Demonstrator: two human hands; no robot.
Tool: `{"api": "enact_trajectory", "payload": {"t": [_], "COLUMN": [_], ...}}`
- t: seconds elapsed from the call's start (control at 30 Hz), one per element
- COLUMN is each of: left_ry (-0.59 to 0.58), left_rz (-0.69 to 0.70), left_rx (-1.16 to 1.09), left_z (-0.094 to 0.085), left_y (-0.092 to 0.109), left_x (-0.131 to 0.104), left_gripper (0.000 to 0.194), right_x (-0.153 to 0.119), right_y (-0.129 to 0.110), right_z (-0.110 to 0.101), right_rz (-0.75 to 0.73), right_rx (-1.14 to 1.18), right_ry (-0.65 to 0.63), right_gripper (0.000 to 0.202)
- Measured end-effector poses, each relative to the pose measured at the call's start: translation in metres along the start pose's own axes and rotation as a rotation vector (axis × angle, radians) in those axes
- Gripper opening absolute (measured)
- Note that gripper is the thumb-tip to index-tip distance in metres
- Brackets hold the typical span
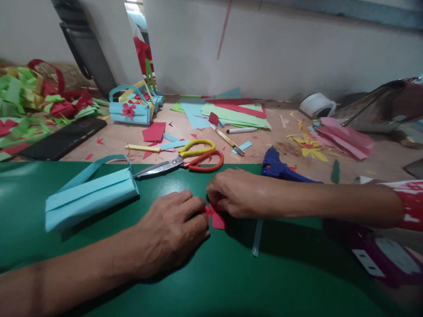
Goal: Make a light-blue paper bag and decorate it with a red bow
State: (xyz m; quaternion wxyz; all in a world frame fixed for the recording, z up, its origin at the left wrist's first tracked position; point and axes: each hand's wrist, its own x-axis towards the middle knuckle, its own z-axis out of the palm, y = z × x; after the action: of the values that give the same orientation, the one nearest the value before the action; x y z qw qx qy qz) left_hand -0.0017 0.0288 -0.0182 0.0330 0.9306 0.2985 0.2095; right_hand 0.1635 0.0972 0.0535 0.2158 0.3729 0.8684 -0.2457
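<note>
Both hands meet over a small red paper flower low on the green board. My left hand is closed, its fingertips pressed at the flower's left side. My right hand pinches at its upper right, fingers bent together and partly hiding it. A light blue paper handbag with a strap lies to the left of the hands. Just beyond them are scissors with one yellow and one red handle loop. A clear glue stick lies below my right wrist.
Behind my right forearm lies a blue glue gun. Farther back are a craft knife, a pen, coloured paper sheets and a finished blue bag. A black phone rests at left, a purple object at right.
</note>
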Motion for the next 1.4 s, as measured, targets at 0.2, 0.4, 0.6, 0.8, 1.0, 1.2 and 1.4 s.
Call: {"api": "enact_trajectory", "payload": {"t": [0.2,0.4,0.6,0.8,1.0,1.2,1.4], "left_ry": [-0.021,-0.029,-0.016,-0.014,-0.102,-0.107,-0.096], "left_rz": [-0.006,-0.021,-0.005,-0.027,-0.080,-0.089,-0.083], "left_rx": [0.007,0.005,0.001,-0.050,-0.073,-0.073,-0.077], "left_z": [0.000,0.001,0.002,0.000,-0.002,-0.003,-0.002], "left_y": [0.000,0.000,0.000,0.000,0.001,0.001,0.001], "left_x": [-0.002,-0.003,0.000,0.001,0.000,0.001,0.000], "left_gripper": [0.017,0.017,0.016,0.018,0.021,0.020,0.018], "right_x": [0.001,0.001,0.000,0.001,0.001,0.004,0.006], "right_y": [-0.001,-0.002,-0.004,-0.001,0.002,0.008,0.007], "right_z": [0.001,-0.001,-0.002,-0.003,-0.008,-0.009,-0.009], "right_rz": [-0.014,-0.024,-0.020,-0.067,-0.078,-0.151,-0.152], "right_rx": [-0.054,-0.055,-0.085,-0.064,0.005,0.032,0.028], "right_ry": [0.011,0.012,-0.008,0.009,-0.035,-0.061,-0.071], "right_gripper": [0.017,0.016,0.015,0.017,0.018,0.021,0.021]}}
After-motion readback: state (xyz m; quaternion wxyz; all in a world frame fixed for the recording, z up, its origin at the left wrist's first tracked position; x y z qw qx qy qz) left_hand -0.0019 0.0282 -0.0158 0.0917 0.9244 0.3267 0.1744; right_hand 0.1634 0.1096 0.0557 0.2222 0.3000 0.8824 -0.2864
